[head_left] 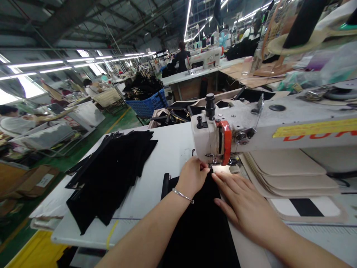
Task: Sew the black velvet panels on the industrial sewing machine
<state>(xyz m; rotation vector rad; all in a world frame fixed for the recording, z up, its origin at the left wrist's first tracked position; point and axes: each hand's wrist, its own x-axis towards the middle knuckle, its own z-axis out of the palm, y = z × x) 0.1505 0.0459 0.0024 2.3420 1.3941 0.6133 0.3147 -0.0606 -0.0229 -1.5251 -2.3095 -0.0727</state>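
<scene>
A piece of black fabric [200,230] lies under the needle end of a white sewing machine [206,143], with a beige panel edge [242,242] along its right side. My left hand [193,175], a silver bangle at its wrist, pinches the fabric's far edge just in front of the presser foot [212,167]. Palm down, my right hand [242,197] rests on the beige edge and the fabric, fingers stretched toward the foot. A lit patch beside the needle falls near its fingertips. The needle itself is hard to make out.
Left on the table lies a pile of black fabric pieces [111,167]. Beige panels [290,167] are stacked under the machine arm. Behind the table stand a tray of black pieces with zippers [178,111] and a blue crate [147,104]. Other people work farther back.
</scene>
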